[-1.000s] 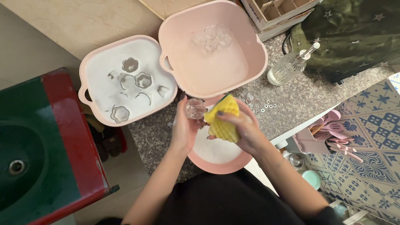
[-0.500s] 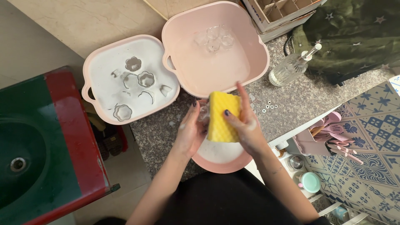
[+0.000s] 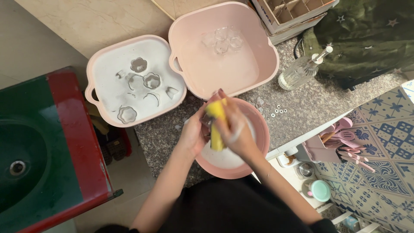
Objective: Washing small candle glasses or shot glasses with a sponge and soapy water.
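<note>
In the head view we see, at centre frame, our right hand (image 3: 235,129) closed around a yellow sponge (image 3: 215,125), its fingers wrapped over the top so that only a strip of sponge shows. Our left hand (image 3: 196,136) is cupped against it from the left, fingers curled around something small and mostly hidden; it may be a glass, but we cannot tell for sure. Both hands hover over a round pink bowl (image 3: 258,142) holding milky water, which sits on the speckled surface (image 3: 302,108). In the upper middle a larger pink tub (image 3: 258,51) holds a cluster of clear glasses (image 3: 222,39) in water; to its left a second tub (image 3: 97,84) holds more glasses (image 3: 151,80) in cloudy water. A clear dispenser bottle (image 3: 299,71) stands right of the tubs. To scrub well, we judge it best to keep the piece low over the bowl so drips fall in, grip it firmly with the left fingers since wet glass slips, and turn it against the sponge rather than squeezing hard.
</note>
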